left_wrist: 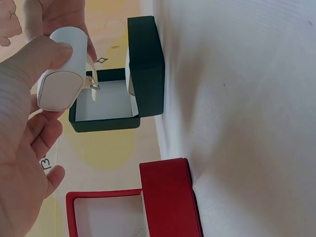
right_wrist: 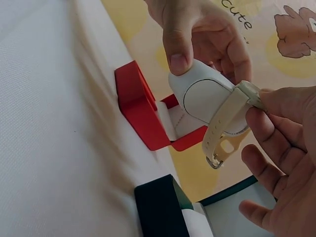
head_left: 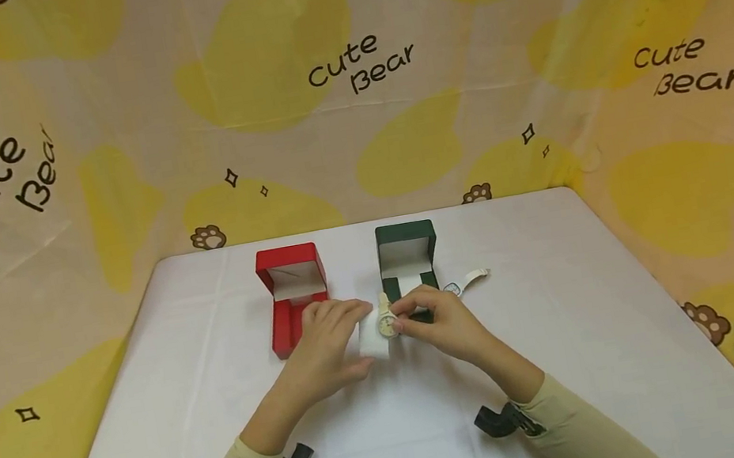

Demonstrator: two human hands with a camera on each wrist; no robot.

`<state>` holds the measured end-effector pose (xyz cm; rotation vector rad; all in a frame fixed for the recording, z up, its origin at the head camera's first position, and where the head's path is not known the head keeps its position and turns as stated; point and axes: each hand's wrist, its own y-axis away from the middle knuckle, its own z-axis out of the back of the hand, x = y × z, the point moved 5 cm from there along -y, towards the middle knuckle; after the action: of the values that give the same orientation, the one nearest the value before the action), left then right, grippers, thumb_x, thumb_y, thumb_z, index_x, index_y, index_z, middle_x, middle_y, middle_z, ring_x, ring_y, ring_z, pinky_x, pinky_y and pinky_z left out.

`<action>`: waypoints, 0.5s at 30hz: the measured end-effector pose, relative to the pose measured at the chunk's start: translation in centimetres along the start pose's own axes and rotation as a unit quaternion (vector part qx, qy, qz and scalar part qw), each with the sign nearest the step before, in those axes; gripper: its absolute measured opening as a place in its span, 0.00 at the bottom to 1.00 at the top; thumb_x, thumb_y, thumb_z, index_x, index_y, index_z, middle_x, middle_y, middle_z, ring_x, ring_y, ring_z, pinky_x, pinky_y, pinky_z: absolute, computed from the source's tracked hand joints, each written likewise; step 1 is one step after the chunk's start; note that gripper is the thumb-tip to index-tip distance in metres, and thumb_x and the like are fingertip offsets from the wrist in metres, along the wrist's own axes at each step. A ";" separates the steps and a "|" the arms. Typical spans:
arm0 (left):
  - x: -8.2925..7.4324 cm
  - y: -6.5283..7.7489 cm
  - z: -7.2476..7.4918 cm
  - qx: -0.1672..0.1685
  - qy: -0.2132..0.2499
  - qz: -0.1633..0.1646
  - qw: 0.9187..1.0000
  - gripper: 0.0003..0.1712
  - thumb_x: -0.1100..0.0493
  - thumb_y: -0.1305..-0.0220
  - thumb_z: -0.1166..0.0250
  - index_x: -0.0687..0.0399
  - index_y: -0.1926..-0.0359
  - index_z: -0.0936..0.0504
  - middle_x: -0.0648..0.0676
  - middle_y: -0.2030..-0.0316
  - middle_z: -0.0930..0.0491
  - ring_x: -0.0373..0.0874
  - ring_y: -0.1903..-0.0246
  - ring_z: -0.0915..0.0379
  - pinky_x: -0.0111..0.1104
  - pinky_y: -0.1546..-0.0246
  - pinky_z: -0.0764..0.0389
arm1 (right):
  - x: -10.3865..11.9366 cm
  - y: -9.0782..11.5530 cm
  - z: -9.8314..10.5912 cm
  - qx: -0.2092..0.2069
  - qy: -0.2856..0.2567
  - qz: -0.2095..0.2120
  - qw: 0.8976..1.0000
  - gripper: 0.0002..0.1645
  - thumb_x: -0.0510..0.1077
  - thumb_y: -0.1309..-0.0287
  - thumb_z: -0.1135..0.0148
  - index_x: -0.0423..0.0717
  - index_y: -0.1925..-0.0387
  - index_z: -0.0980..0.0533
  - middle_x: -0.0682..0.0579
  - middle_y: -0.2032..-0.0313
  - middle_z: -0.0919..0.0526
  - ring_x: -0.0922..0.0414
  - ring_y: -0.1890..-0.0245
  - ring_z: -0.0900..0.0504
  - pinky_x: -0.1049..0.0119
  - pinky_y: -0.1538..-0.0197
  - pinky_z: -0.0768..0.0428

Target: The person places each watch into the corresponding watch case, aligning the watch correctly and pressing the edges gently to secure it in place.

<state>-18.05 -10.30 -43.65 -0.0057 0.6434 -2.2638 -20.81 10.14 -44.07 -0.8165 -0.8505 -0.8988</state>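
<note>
In the head view my left hand (head_left: 329, 353) holds a white watch cushion (head_left: 372, 343) above the table. Its thumb presses one side of the cushion and its fingers lie along the other, as the left wrist view shows. My right hand (head_left: 445, 325) pinches a cream watch (head_left: 388, 326) by the edge of its case, between thumb and fingertips. The watch's strap (right_wrist: 227, 111) hangs in a loop against the cushion's end in the right wrist view, its buckle end curling below.
An open red box (head_left: 286, 256) stands behind my left hand. Beside it, an open green box (head_left: 404, 231) has something white inside. A second watch with a white strap (head_left: 475, 277) lies to its right on the white table (head_left: 228, 443). Patterned cloth (head_left: 295, 136) hangs behind.
</note>
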 end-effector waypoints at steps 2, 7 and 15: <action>0.0 0.0 0.0 0.001 0.002 -0.002 1.000 0.46 0.48 0.54 0.17 0.54 0.34 0.25 0.52 0.39 0.22 0.47 0.42 0.31 0.50 0.40 0.38 | 0.1 0.0 0.0 -0.002 0.000 0.002 1.000 0.11 0.45 0.42 0.24 0.51 0.57 0.13 0.57 0.62 0.16 0.59 0.57 0.18 0.42 0.48 0.20; -0.1 0.1 -0.1 -0.006 0.000 -0.009 1.000 0.47 0.48 0.55 0.17 0.55 0.34 0.25 0.52 0.39 0.22 0.47 0.42 0.31 0.50 0.40 0.39 | 0.4 -0.1 -0.1 -0.010 0.000 0.012 1.000 0.11 0.45 0.41 0.25 0.51 0.57 0.13 0.57 0.59 0.15 0.58 0.55 0.18 0.45 0.49 0.18; -0.3 0.0 -0.1 -0.030 -0.003 -0.028 0.999 0.47 0.47 0.54 0.17 0.55 0.34 0.25 0.52 0.39 0.23 0.47 0.42 0.31 0.50 0.41 0.38 | 0.0 -0.2 -0.1 -0.014 -0.027 -0.026 0.999 0.09 0.46 0.42 0.25 0.52 0.59 0.13 0.57 0.57 0.12 0.58 0.52 0.17 0.60 0.51 0.18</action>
<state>-17.86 -10.04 -43.72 -0.0605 0.7172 -2.2967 -20.96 9.95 -44.09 -0.8502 -0.9119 -0.9399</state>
